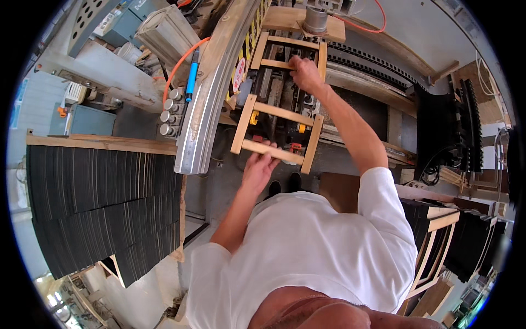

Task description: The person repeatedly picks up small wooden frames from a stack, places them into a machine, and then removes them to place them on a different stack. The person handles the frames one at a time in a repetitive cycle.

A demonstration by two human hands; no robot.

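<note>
Two light wooden frames, each made of two side pieces joined by two rails, lie one behind the other on the machine bed. My left hand [258, 171] is closed on the front rail of the nearer wooden frame [283, 114], its fingertips over the wood. Further off, my right hand [307, 74] reaches to the far wooden frame [274, 63], with bent fingers closed at its nearer rail. The palm hides part of that rail's right end. Yellow and red machine parts [296, 147] show through the nearer frame.
A metal beam [194, 134] with a blue marker pen [192, 77] runs along the left. Tall stacks of black-edged panels [104, 203] stand at left. A round metal cylinder [315, 21] hangs over the machine's far end. Black slotted strips [471, 126] and more frames [435, 247] are at right.
</note>
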